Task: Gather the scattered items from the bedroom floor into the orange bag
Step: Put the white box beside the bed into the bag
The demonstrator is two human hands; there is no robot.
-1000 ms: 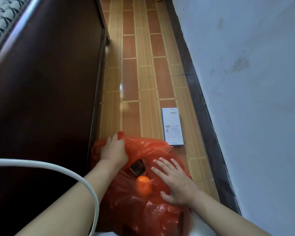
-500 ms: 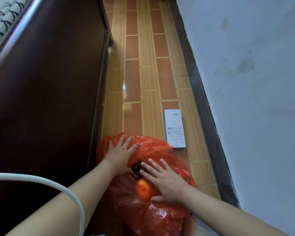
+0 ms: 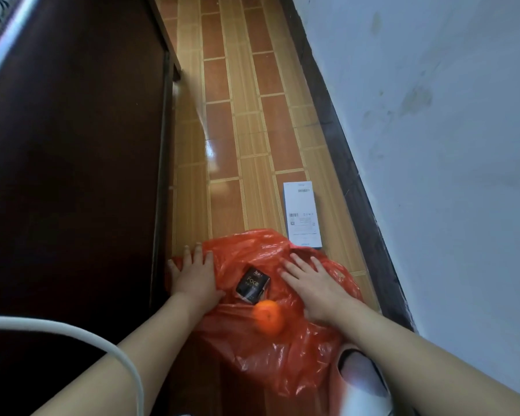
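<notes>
On the tiled floor between bed frame and wall, the orange bag (image 3: 270, 334) is now spread wider by the flat-fingered left hand (image 3: 196, 277) and right hand (image 3: 312, 288), gripping nothing, exposing the black packet (image 3: 252, 284) and orange fruit (image 3: 268, 316), while the white box (image 3: 302, 213) awaits collection just beyond

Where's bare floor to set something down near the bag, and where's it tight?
Free: the tile strip beyond the orange bag, between the dark bed frame and the white box, running far up the aisle. Tight: the box lies near the baseboard, and both hands, left hand and right hand, press flat on the bag.
</notes>
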